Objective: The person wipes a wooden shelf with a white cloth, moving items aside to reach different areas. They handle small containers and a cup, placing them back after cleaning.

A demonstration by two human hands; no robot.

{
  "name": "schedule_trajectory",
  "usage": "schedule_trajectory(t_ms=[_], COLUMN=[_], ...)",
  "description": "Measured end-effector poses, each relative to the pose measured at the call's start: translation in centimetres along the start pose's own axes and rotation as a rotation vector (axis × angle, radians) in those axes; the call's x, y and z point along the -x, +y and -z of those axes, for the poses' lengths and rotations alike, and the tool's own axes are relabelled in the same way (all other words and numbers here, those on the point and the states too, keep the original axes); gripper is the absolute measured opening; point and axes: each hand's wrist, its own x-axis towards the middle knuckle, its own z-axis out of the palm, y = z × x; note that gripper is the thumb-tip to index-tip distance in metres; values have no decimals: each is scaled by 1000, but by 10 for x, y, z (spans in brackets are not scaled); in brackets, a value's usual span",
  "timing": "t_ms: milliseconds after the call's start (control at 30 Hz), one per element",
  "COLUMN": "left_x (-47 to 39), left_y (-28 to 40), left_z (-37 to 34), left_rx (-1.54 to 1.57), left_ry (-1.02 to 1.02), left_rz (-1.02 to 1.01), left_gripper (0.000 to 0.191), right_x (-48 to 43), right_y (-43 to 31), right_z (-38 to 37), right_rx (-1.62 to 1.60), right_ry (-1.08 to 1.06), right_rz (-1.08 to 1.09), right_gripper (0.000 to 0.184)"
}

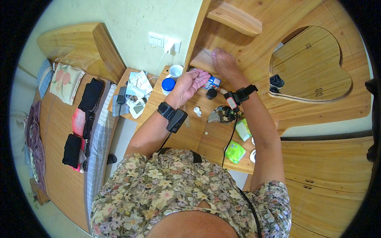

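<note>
My left hand [190, 86] is turned palm up over the back of the wooden dressing table [190, 128], with small thin white sticks lying on the palm and fingers. My right hand [223, 61] reaches to a low wooden shelf of the dresser, its fingers bent near the shelf's surface; what they touch is hidden. Close to my left hand stand a jar with a blue lid [168, 84] and a white cup [176, 71]. Below the right hand are a blue box [212, 82] and a jar with a black lid [211, 93]. A crumpled white tissue [197, 111] lies nearer me.
Green packets [235, 152] and a camouflage-patterned cloth item [224, 114] lie on the table's right side. A heart-shaped mirror [309, 65] is at the right. To the left, a nightstand holds papers [139, 84] and devices, beside a bed [62, 119] with folded clothes.
</note>
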Motion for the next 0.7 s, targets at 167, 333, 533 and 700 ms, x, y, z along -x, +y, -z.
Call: schedule_trajectory(t_ms=[167,333,533,700], left_x=[-2,0,5,12], left_y=[-2,-2,4,0], left_z=[2,3,2,3], left_rx=[-39,-107,-53,-38], left_ry=[39,73,51,47], left_rz=[-10,-38,-17,19], left_gripper=[25,27,27,27], right_x=[-2,0,6,-12], right_y=[-3,-31,-64,-77], right_z=[6,25,124,171], right_rx=[20,-23,4,-194], right_ry=[-44,-57,155,157], right_rz=[42,127,260,158], right_gripper=[24,19,15,12])
